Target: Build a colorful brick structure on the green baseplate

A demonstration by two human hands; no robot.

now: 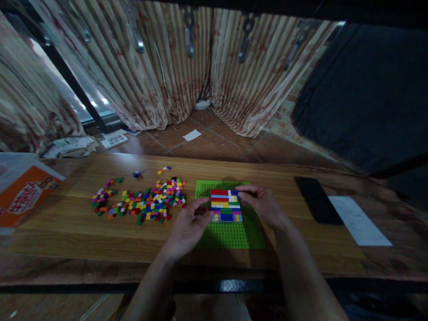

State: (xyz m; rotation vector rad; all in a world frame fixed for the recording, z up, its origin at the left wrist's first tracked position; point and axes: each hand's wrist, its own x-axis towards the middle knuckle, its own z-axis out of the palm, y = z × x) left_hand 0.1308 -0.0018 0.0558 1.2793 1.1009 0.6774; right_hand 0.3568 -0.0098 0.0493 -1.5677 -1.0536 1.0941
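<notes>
A green studded baseplate [227,236] lies on the wooden table, bearing a square of rows of small building bricks [226,205] in red, white, yellow, blue, purple and green. My left hand [190,225] is at the left side of this square, thumb and forefinger apart, with the thumb tip against its lower left edge. At the upper right corner, my right hand [262,205] pinches a small blue brick [237,193] between thumb and forefinger. Whether that brick is pressed down or still loose I cannot tell.
Many loose coloured bricks [152,203] are heaped left of the baseplate, with a few strays behind. A black phone-like slab [317,199] and a white sheet of paper [359,220] lie at the right. An orange and white package [26,196] stands at the far left.
</notes>
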